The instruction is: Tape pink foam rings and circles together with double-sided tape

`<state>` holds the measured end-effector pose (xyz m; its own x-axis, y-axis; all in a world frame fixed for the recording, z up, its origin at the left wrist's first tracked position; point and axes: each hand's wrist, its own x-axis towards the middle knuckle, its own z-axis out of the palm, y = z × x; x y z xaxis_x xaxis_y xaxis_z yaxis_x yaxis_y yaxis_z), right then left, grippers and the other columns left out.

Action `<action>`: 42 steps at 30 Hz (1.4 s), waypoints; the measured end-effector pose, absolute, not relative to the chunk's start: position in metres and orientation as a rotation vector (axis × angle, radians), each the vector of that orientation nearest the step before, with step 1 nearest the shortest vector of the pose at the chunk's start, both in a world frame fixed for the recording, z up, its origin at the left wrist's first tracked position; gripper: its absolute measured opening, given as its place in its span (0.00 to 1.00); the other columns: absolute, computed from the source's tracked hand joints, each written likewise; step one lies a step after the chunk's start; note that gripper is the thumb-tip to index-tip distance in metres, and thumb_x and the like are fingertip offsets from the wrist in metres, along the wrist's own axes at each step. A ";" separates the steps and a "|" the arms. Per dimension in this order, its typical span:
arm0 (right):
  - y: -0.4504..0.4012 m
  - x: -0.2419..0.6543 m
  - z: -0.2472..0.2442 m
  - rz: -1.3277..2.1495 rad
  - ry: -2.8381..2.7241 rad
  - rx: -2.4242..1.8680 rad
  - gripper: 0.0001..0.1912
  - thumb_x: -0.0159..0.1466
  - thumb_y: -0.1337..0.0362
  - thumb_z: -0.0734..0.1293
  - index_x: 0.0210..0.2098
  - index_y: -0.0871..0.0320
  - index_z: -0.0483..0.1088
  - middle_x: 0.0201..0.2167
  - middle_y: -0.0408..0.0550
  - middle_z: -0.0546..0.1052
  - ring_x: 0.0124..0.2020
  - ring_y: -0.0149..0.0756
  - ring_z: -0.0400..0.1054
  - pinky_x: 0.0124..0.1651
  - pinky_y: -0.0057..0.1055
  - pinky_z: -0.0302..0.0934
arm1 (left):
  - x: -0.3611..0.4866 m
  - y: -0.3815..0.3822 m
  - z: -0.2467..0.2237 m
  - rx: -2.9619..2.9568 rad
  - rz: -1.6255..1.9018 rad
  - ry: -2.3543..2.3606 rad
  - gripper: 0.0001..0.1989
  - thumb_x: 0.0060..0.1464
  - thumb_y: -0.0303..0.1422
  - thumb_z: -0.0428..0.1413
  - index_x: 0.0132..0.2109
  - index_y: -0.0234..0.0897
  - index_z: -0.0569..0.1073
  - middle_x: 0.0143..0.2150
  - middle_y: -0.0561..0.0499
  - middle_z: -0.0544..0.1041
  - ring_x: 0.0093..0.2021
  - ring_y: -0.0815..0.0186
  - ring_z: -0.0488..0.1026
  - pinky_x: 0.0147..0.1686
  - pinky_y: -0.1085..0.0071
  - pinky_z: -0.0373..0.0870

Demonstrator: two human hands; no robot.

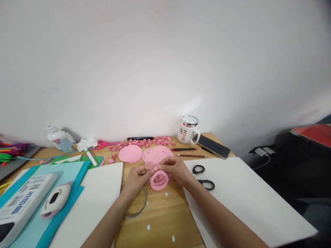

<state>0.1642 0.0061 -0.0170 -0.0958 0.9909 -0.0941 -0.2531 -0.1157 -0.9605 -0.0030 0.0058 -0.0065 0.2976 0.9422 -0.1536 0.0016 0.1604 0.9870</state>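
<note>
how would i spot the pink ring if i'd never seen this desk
On the wooden desk below the pale wall, find where the left hand and right hand meet. The pink ring is at their fingertips. Its open centre sets it apart from the pink discs beyond, and its colour from the larger grey ring beside the left wrist.

Beyond the right grip (176, 168) and a little to its right, the mug (183, 138) shows a large 5 with a 2 beside it; the characters under them cannot be read for certain. Left of the left grip (136, 179), the case (33, 193) bears blue characters and the dispenser (60, 198) dark print, both too blurred to read. Farther beyond, print on the bottle (62, 139) and marker (139, 138) is too small.
</note>
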 end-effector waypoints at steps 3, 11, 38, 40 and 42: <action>0.005 0.164 -0.016 1.500 -1.031 -1.018 0.13 0.42 0.60 0.74 0.26 0.61 0.74 0.26 0.46 0.77 0.25 0.30 0.68 0.32 0.28 0.61 | -0.004 0.006 -0.007 1.180 0.893 1.037 0.11 0.39 0.36 0.63 0.29 0.31 0.76 0.23 0.50 0.77 0.23 0.70 0.69 0.24 0.77 0.63; 0.008 0.166 -0.021 1.565 -0.969 -0.965 0.15 0.42 0.61 0.73 0.29 0.61 0.74 0.23 0.46 0.77 0.25 0.33 0.70 0.32 0.30 0.63 | -0.003 0.006 -0.007 1.139 0.898 0.995 0.11 0.40 0.35 0.62 0.30 0.31 0.76 0.23 0.49 0.76 0.23 0.69 0.70 0.25 0.76 0.65; 0.007 0.164 -0.017 1.472 -1.029 -1.058 0.15 0.39 0.60 0.75 0.24 0.61 0.72 0.22 0.43 0.75 0.22 0.28 0.66 0.28 0.27 0.60 | -0.003 0.006 -0.008 1.126 0.878 1.018 0.15 0.38 0.38 0.63 0.33 0.31 0.77 0.25 0.48 0.78 0.23 0.68 0.70 0.24 0.75 0.65; 0.007 0.163 -0.016 1.470 -1.024 -1.050 0.14 0.39 0.61 0.75 0.24 0.61 0.72 0.22 0.43 0.75 0.22 0.29 0.66 0.28 0.27 0.60 | -0.003 0.006 -0.008 1.133 0.881 1.011 0.15 0.38 0.37 0.63 0.33 0.31 0.77 0.25 0.49 0.78 0.23 0.68 0.71 0.24 0.76 0.65; 0.007 0.163 -0.016 1.476 -1.012 -1.041 0.14 0.40 0.60 0.74 0.25 0.61 0.73 0.23 0.44 0.76 0.24 0.30 0.67 0.30 0.27 0.61 | -0.004 0.006 -0.009 1.135 0.882 1.011 0.15 0.37 0.37 0.63 0.33 0.31 0.77 0.24 0.49 0.78 0.23 0.68 0.71 0.24 0.76 0.65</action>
<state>0.1628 0.0068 -0.0161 -0.1057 0.9892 -0.1011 -0.2620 -0.1258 -0.9568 -0.0037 0.0061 -0.0087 0.3090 0.9337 -0.1809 -0.0526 0.2067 0.9770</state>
